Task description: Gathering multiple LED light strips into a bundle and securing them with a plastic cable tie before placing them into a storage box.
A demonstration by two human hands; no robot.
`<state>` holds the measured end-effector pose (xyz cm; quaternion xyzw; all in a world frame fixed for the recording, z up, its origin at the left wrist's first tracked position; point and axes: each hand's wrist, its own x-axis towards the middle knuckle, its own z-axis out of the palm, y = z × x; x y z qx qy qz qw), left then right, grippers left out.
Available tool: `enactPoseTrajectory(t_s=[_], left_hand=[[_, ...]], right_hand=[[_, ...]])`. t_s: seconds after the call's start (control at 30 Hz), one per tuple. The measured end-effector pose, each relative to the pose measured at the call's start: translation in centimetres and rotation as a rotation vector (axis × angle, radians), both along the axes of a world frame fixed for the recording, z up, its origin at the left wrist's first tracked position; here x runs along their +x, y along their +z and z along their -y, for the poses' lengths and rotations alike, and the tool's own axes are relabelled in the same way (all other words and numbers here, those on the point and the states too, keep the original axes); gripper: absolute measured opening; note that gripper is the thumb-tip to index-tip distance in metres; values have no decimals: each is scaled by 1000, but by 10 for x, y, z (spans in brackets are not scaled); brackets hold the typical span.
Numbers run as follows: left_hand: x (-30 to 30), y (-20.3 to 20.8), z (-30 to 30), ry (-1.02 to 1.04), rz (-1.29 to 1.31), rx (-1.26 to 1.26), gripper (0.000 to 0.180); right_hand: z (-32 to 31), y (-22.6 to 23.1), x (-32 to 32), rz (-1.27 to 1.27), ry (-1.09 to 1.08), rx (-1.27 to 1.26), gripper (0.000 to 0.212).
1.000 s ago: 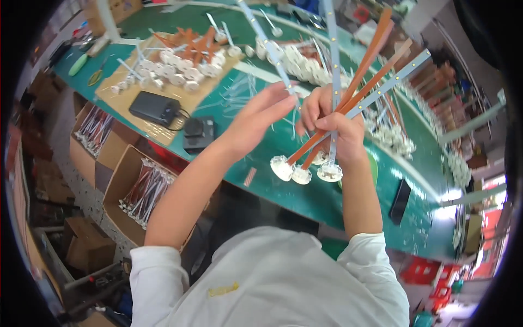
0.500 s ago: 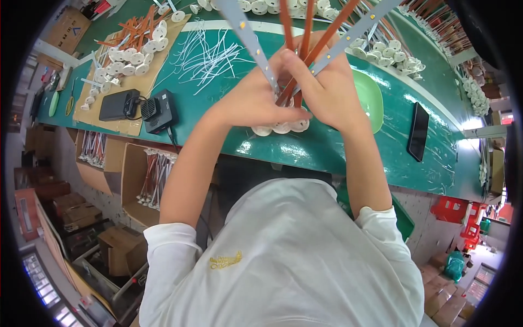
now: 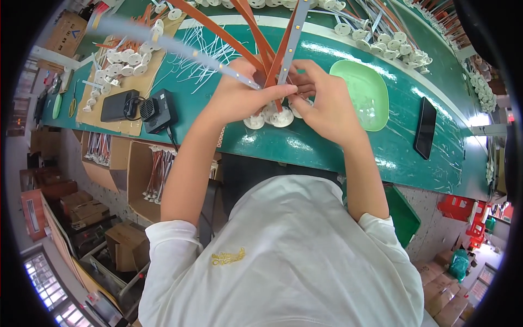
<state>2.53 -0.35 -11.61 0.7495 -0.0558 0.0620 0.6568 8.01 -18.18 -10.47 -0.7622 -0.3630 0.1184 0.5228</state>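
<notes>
Just above the table's near edge, I hold a bundle of LED strips (image 3: 274, 60), some orange-brown and some pale with small yellow chips. Their white round end caps (image 3: 279, 116) hang together at the bottom. My left hand (image 3: 234, 95) is closed round the lower part of the strips, with its thumb laid across them. On the bundle's right side is my right hand (image 3: 327, 103), its fingers curled and thumb and fingertips close together by the strips. Whether something thin sits between those fingertips I cannot make out. Part of the caps is hidden behind the hands.
Thin white ties (image 3: 204, 52) lie scattered on the green table (image 3: 316, 147). Left are a black adapter (image 3: 120, 105), a black boxy device (image 3: 159, 111) and cardboard (image 3: 90, 111) bearing more capped strips. Right are a light-green tray (image 3: 376, 117) and a black phone (image 3: 425, 128).
The bundle has fanned out and leaned left, and its caps show more. My right hand has come off its wrap round the strips and moved right, uncovering more of the green tray.
</notes>
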Motion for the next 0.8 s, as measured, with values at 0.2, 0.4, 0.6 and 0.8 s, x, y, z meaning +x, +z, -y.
enactPoseTrajectory(t_s=[0.2, 0.4, 0.6, 0.8], left_hand=[[-7, 8, -3, 67, -27, 118, 26], [-4, 3, -5, 54, -2, 140, 26], [-5, 6, -6, 19, -155, 166, 19], [-9, 8, -4, 169, -153, 220, 18]], right_hand=[[6, 0, 7, 163, -17, -164, 33], [4, -10, 5, 274, 73, -129, 19], [-1, -10, 5, -341, -150, 231, 15], [4, -11, 15, -542, -155, 588, 11]])
